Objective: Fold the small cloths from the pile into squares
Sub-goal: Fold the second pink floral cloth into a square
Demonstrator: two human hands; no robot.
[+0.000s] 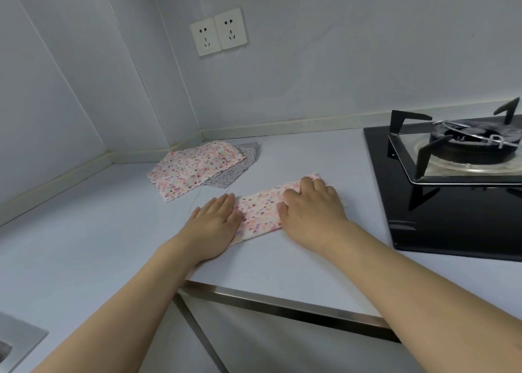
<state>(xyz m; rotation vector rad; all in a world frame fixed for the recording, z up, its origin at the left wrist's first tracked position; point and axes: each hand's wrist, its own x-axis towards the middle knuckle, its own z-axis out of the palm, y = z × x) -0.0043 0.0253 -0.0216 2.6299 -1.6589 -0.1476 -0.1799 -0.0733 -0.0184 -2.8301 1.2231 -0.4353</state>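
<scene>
A pink speckled cloth [262, 211], folded into a long strip, lies on the pale counter [84, 245] in front of me. My left hand [214, 225] presses flat on its near left end with straight fingers. My right hand [310, 206] rests palm down on its right half, fingers slightly bent over the cloth. Behind, towards the corner, the pile [195, 166] holds pink speckled cloths on top of a grey one [245, 157].
A black gas hob [452, 191] with a burner grate stands at the right. The counter's front edge with a metal strip [282, 302] runs below my arms. A sink corner [17, 344] shows at bottom left. Two wall sockets [219, 32] sit above the corner.
</scene>
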